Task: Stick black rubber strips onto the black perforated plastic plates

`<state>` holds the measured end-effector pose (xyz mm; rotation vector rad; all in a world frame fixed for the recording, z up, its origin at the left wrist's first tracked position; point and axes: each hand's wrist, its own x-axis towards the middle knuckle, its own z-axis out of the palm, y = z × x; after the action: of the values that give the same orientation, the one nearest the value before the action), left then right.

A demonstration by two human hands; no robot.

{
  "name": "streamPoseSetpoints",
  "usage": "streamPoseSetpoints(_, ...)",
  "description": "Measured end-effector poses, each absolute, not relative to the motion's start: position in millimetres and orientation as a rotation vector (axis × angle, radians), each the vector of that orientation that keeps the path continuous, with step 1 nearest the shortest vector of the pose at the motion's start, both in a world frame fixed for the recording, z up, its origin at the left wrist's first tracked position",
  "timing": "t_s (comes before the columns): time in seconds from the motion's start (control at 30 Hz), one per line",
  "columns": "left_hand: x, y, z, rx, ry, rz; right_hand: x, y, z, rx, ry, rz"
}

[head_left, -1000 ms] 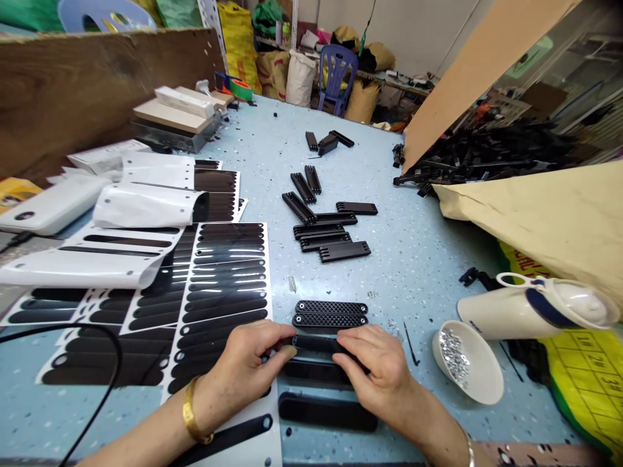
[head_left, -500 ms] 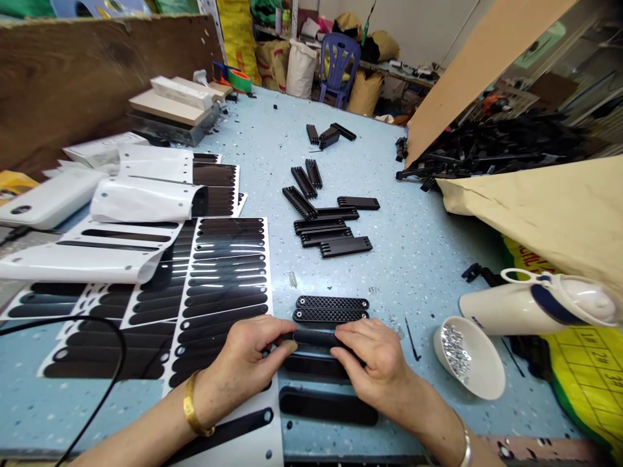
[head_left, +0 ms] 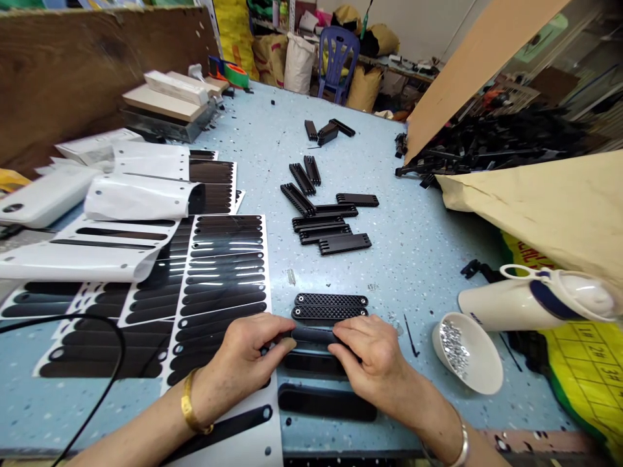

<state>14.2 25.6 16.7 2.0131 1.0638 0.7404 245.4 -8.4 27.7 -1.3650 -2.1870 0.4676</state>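
Observation:
My left hand (head_left: 248,347) pinches the left end of a long black strip (head_left: 314,335) between thumb and fingers. At its other end, my right hand (head_left: 372,350) grips the same strip, partly hiding it. Just beyond the strip lie two textured black bars (head_left: 331,306) side by side, each with a shiny metal piece near its ends. On the near side are a smooth black bar (head_left: 311,365), partly under my right hand, and another smooth black bar (head_left: 327,402) with rounded ends. Sheets of black adhesive strips (head_left: 226,272) spread out to the left of my hands.
Several ribbed black parts (head_left: 344,244) are scattered farther up the blue table (head_left: 403,259). To the right stand a white bowl (head_left: 487,370) of small metal pieces and a white bottle (head_left: 506,301) on its side. A black cable (head_left: 121,353) curves at left.
Both hands keep their hold on the black strip in nearly the same place. The whole view has shifted slightly; nothing was picked up or let go.

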Motion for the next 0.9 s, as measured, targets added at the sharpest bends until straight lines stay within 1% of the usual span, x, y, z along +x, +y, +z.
streamPoseSetpoints(0.37,13,26,15,2.034,1.063,0.739,243,-8,24,-1.395,-2.05,0.566)
streamPoseSetpoints(0.6,13,23,13,2.018,1.114,0.835,243,-7,22,-1.396,-2.012,0.587)
streamPoseSetpoints(0.8,13,26,15,2.067,0.942,0.851,245,-7,19,-1.392,-1.962,0.611)
streamPoseSetpoints(0.9,12,28,13,2.106,0.927,0.85,247,-8,16,-1.36,-1.947,0.623)
